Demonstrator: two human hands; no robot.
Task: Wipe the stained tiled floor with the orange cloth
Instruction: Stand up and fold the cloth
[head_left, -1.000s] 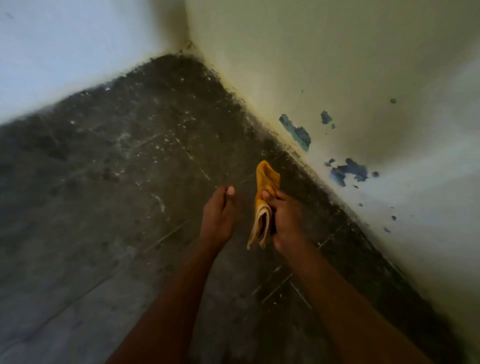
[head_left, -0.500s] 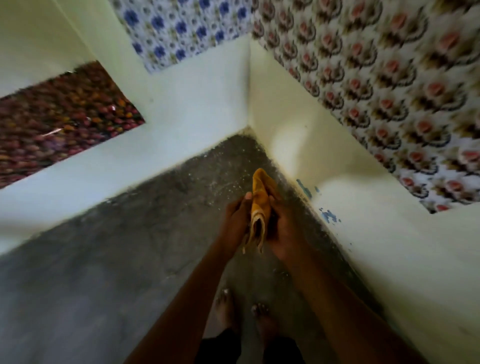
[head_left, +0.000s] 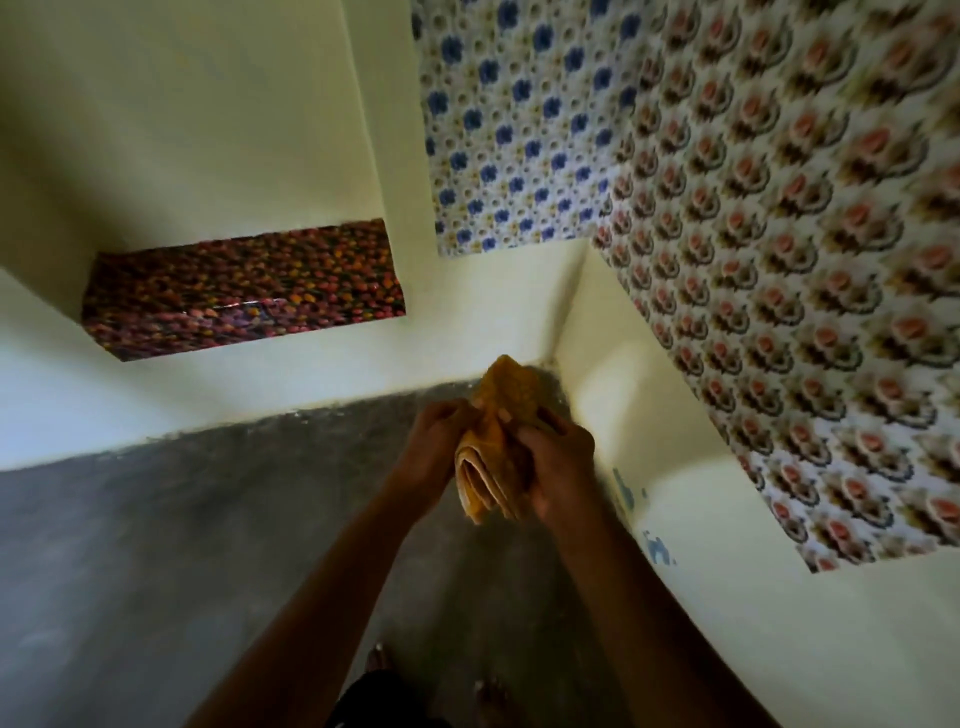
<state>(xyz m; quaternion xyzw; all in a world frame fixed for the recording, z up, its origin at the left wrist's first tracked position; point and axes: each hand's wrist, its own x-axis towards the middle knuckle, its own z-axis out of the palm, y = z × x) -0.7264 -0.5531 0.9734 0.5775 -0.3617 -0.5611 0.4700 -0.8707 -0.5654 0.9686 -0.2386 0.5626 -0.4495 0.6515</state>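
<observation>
The folded orange cloth (head_left: 496, 441) is held up in the air between both hands, above the grey floor (head_left: 156, 519) near the corner of the room. The left hand (head_left: 434, 452) grips it from 9 o'clock, fingers curled onto its side; the right hand (head_left: 558, 462) wraps it from 3 o'clock. The cloth's top sticks out past the fingers toward 12 o'clock, its layered edges toward 6. Bare feet (head_left: 379, 660) show at 6 o'clock.

Both forearms reach forward, hands raised close together; the left hand (head_left: 434, 449) grips the orange cloth (head_left: 493, 447). The right hand (head_left: 558, 467) curls round its other side; bare feet (head_left: 379, 657) show below.
</observation>
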